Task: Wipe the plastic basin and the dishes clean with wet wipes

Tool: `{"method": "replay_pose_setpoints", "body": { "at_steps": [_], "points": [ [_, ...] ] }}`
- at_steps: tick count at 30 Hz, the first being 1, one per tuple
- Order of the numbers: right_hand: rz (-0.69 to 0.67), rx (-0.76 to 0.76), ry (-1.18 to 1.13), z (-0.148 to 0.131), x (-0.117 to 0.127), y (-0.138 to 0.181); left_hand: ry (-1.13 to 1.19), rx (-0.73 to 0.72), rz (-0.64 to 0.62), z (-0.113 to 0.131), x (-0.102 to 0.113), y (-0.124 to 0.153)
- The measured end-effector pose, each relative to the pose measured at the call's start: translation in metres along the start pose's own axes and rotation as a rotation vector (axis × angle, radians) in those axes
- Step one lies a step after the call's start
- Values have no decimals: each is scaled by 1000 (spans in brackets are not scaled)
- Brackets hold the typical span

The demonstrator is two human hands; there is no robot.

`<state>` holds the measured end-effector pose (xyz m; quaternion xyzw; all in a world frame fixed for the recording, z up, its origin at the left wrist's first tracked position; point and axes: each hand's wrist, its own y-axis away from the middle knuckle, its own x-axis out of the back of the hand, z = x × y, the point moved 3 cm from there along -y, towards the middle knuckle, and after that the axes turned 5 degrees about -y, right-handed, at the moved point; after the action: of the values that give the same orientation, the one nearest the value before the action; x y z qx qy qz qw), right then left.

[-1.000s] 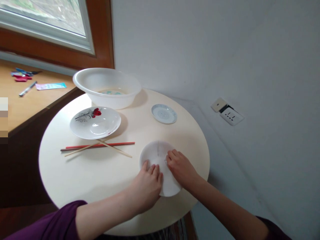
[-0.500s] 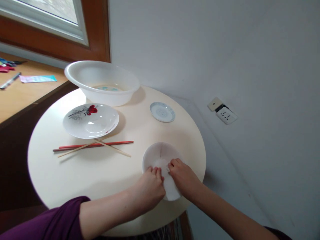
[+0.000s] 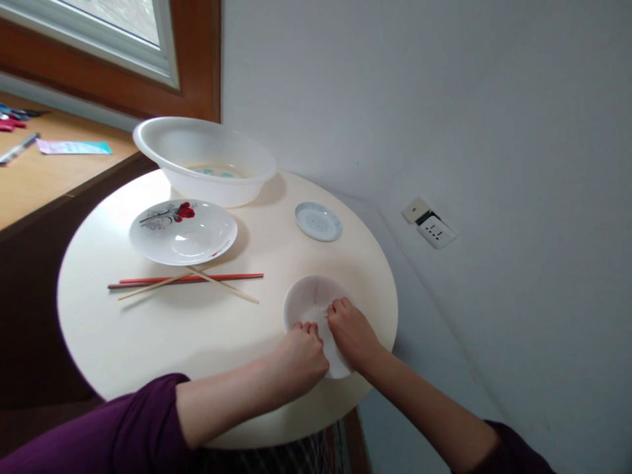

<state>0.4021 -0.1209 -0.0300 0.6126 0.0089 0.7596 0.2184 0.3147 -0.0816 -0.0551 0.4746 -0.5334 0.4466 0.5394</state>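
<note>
A white bowl point(image 3: 306, 295) with a thin dark line on its inner wall stands at the table's near right. My left hand point(image 3: 302, 355) is closed over its near left side, fingers curled inside and the thumb hidden. Inside the bowl my right hand point(image 3: 351, 331) is closed, fingers bent together. A scrap of something small and white point(image 3: 326, 314) shows at its fingertips; I cannot make out what it is.
On the round cream table point(image 3: 207, 336) lie red, brown and pale wooden chopsticks point(image 3: 232, 277). Behind them are a flower-patterned dish point(image 3: 197, 237), a small saucer point(image 3: 318, 222) and a large white basin point(image 3: 212, 187). A wall with a socket point(image 3: 437, 230) borders the right.
My right hand has shifted slightly up and left inside the bowl. My left hand keeps its place on the bowl. The whole view has tilted a little.
</note>
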Motion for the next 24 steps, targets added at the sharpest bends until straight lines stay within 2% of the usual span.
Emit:
{"method": "replay_pose_setpoints", "body": {
  "at_steps": [4,9,13,24],
  "points": [
    [-10,-8,-26,0,-2,4,20,43,5,0,3,0],
    [39,5,26,2,-3,1,28,27,17,4,-3,-3],
    [23,-20,48,3,-3,0,32,78,18,5,-6,-5],
    [-15,-29,41,2,2,-2,62,22,36,5,-2,-5]
  ]
}}
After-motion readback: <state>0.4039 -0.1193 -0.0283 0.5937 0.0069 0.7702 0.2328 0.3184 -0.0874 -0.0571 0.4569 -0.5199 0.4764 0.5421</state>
